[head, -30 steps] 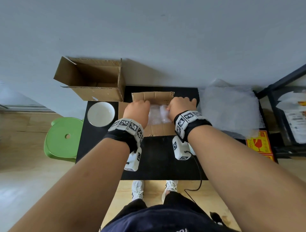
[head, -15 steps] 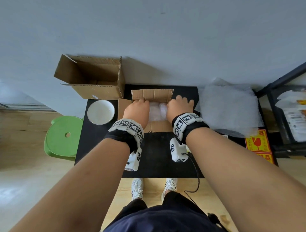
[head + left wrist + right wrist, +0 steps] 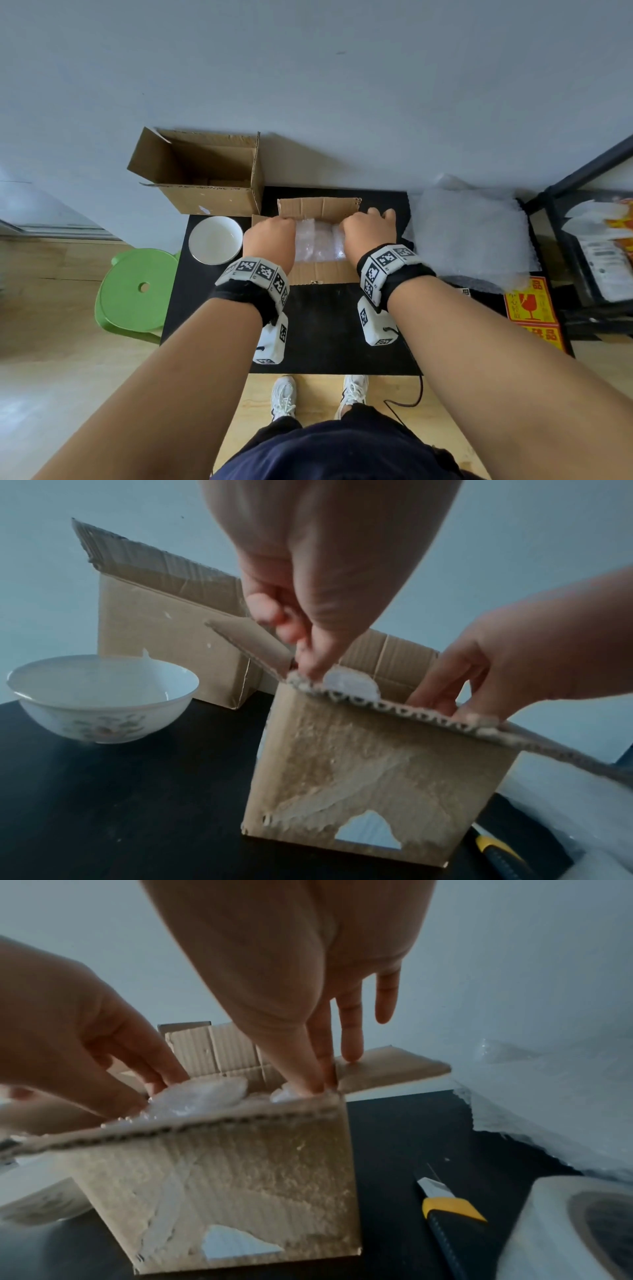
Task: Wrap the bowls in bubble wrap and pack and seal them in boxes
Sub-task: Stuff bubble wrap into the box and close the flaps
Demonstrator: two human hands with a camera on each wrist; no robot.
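Observation:
A small open cardboard box [image 3: 320,274] stands mid-table with a bubble-wrapped bowl [image 3: 317,241] inside it. My left hand [image 3: 272,236] reaches in at the box's left side, its fingers [image 3: 304,661] pressing down on the wrap beside the left flap. My right hand [image 3: 368,229] is at the right side, where straight fingers [image 3: 316,1080] push the wrap [image 3: 202,1096] down along the wall. Its outer fingers rest on the right flap [image 3: 394,1064]. An unwrapped white bowl [image 3: 215,240] sits on the table left of the box.
A larger open box [image 3: 205,178] stands at the back left of the black table [image 3: 322,325]. A pile of bubble wrap [image 3: 469,236] lies on the right. A yellow utility knife [image 3: 445,1207] and a tape roll [image 3: 575,1231] lie right of the small box. A green stool [image 3: 137,291] stands left of the table.
Both hands stay on the wrapped bowl in the small box. The right hand has shifted a little to the right, toward the box's right wall and flap.

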